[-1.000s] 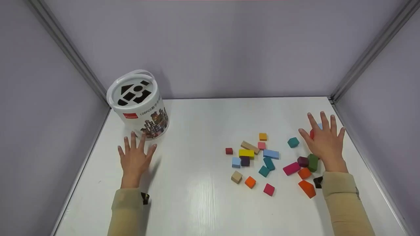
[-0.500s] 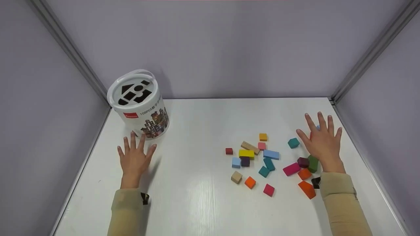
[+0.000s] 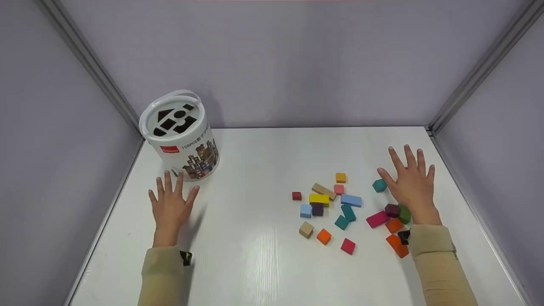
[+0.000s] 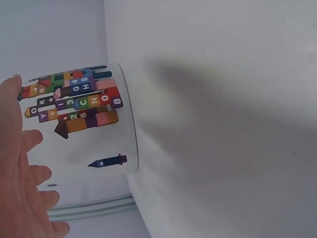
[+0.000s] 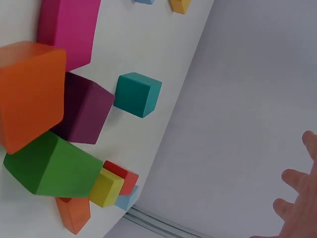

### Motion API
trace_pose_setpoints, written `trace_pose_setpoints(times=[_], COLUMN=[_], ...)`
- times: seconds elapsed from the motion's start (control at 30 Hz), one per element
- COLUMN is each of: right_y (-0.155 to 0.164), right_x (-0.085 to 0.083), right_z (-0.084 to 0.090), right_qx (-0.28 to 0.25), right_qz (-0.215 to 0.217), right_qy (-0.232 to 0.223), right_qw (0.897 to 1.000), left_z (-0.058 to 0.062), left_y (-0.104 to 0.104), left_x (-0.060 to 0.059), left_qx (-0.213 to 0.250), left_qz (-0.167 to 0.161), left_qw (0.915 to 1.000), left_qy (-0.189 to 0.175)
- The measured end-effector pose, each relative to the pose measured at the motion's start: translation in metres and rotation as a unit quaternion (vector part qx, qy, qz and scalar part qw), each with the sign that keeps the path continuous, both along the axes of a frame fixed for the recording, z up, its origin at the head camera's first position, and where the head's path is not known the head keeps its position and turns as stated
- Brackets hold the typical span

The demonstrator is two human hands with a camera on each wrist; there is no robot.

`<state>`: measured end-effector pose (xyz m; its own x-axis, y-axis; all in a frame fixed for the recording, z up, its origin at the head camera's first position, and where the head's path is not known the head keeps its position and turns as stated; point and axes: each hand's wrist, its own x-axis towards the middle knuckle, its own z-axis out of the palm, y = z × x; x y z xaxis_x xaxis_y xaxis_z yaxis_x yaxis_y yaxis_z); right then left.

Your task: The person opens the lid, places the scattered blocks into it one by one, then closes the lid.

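My left hand point(image 3: 170, 210) hovers with fingers spread just in front of a white lidded bucket point(image 3: 174, 161), holding nothing. Dark shape cutouts mark the bucket's lid, and toy blocks are printed on its side. Over on the right, my right hand point(image 3: 411, 189) is spread above the table, also holding nothing. Its thumb comes near a teal block point(image 3: 379, 185). Below it lie a green block point(image 5: 52, 166), a purple block point(image 5: 83, 109), a magenta block point(image 3: 378, 219) and an orange block point(image 5: 30, 94). The right wrist view also shows a yellow block point(image 5: 106, 188) and a red block point(image 5: 126, 176), hidden by the hand from above.
Several more blocks lie scattered right of the table's middle, among them a long yellow block point(image 3: 319, 199), a light blue bar point(image 3: 351, 200), a tan cube point(image 3: 306, 229) and a crimson cube point(image 3: 348, 246). Grey panels point(image 3: 272, 63) wall the white table point(image 3: 250, 170) at the back and sides.
My right hand has drifted left, toward the teal block, and now covers the red and blue blocks behind it. My left hand has shifted very slightly left. Bucket and blocks stay put.
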<state>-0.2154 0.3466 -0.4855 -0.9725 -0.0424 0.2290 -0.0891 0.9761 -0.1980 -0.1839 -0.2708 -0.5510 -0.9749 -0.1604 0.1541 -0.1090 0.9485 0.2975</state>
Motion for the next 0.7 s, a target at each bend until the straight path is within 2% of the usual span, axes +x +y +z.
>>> trace_pose_setpoints(times=[0.2,0.37,0.53,0.7], right_y=[-0.019,-0.037,-0.059,-0.086], right_x=[-0.001,-0.002,-0.004,-0.007], right_z=[-0.004,-0.007,-0.013,-0.017], right_qx=[-0.015,-0.027,-0.039,-0.058], right_qz=[0.022,0.044,0.065,0.092], right_qy=[-0.005,-0.027,-0.063,-0.08], right_qw=[1.0,0.998,0.995,0.991], left_z=[0.012,0.029,0.048,0.065], left_y=[-0.004,-0.006,-0.008,-0.008], left_x=[0.003,-0.001,-0.012,-0.03], left_qx=[0.008,0.045,0.074,0.091], left_qz=[0.021,0.046,0.065,0.055], left_qw=[0.9995,0.9962,0.9837,0.9594], left_qy=[0.022,0.059,0.15,0.261])
